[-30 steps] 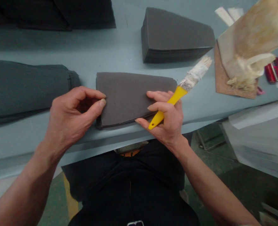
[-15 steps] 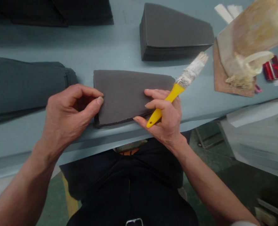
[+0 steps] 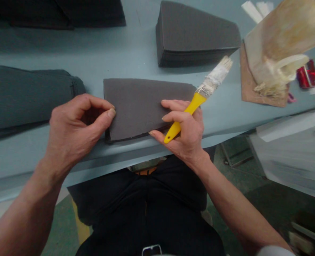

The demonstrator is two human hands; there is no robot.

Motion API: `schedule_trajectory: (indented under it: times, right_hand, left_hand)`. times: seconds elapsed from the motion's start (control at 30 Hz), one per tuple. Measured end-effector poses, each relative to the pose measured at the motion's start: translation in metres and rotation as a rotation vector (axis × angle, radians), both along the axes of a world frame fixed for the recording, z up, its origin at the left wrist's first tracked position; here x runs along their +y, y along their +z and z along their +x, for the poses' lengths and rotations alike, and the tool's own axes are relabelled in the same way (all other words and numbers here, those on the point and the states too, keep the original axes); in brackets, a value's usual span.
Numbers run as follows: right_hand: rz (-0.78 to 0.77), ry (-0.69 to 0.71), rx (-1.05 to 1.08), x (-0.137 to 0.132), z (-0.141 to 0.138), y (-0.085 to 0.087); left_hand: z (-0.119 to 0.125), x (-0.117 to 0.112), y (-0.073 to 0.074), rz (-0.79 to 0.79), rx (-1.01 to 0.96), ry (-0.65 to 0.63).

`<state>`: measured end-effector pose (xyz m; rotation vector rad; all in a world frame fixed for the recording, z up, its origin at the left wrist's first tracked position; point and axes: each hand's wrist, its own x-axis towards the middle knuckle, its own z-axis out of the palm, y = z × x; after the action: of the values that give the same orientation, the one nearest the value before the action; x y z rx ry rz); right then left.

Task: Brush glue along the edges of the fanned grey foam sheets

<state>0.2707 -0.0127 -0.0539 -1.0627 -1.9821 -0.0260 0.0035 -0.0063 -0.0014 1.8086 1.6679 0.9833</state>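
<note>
A thin stack of dark grey foam sheets (image 3: 138,106) lies at the near edge of the blue-grey table (image 3: 114,53). My left hand (image 3: 77,129) is curled, its thumb and forefinger pinching the stack's left edge. My right hand (image 3: 185,129) rests its fingertips on the right end of the foam while gripping a yellow-handled brush (image 3: 197,99), whose glue-caked white bristles point up and right over the table.
A taller block of grey foam pieces (image 3: 194,35) stands behind. Dark fabric (image 3: 26,96) lies at the left and more at the back left (image 3: 58,14). A glue-smeared container (image 3: 277,46) on brown board sits at the right, next to a red object (image 3: 308,73).
Hands, foam and brush keep the same pose. Everything has slid slightly left and up in view as the camera moved.
</note>
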Motion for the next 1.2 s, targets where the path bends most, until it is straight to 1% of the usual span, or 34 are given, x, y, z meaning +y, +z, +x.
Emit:
schedule_trajectory:
  times: [0.2, 0.37, 0.5, 0.63, 0.7, 0.83, 0.97, 1.1, 1.2]
  right_hand:
    - [0.027, -0.005, 0.009, 0.000, 0.000, -0.002]
    - [-0.026, -0.015, 0.009, 0.000, 0.000, -0.003]
    - [0.017, -0.012, 0.023, 0.001, -0.001, -0.002]
    - [0.038, -0.032, -0.007, 0.002, -0.002, -0.001]
    - [0.031, -0.039, -0.009, 0.002, -0.001, -0.001]
    - [0.019, -0.023, -0.007, 0.002, -0.001, 0.000]
    - [0.018, -0.034, -0.009, 0.002, -0.001, -0.001]
    - [-0.025, -0.017, -0.007, 0.001, -0.001, -0.002]
    - [-0.055, -0.023, -0.012, 0.001, 0.000, -0.002]
  left_hand:
    - [-0.001, 0.000, 0.000, -0.001, -0.019, -0.003]
    - [0.000, -0.002, 0.000, 0.013, 0.010, -0.008]
    - [-0.001, -0.002, -0.002, 0.093, 0.066, -0.050]
    - [-0.002, -0.003, -0.005, 0.168, 0.103, -0.081]
    - [-0.004, -0.005, -0.006, 0.193, 0.133, -0.108]
    - [-0.011, -0.010, -0.009, 0.251, 0.219, -0.201]
    - [-0.016, -0.013, -0.009, 0.290, 0.311, -0.246]
    - [-0.018, -0.015, -0.010, 0.293, 0.338, -0.301]
    - [-0.020, -0.015, -0.011, 0.327, 0.369, -0.319]
